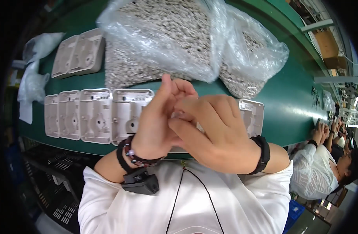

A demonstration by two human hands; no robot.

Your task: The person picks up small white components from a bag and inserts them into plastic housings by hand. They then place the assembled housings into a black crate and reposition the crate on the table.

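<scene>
Pinching together at frame centre, left hand and right hand meet over a small pale plastic piece, barely visible between the fingertips; its axis and facing cannot be told. Both hands curled nearly closed, fingertips touching. At 9 o'clock, a row of grey moulded plastic housings lies on the green conveyor belt. At 12 o'clock, clear plastic bags of small grey parts.

A clear plastic bag of small grey parts lies far on the green conveyor belt. Two beige housings sit far left, beside crumpled white bags. A co-worker sits at right.
</scene>
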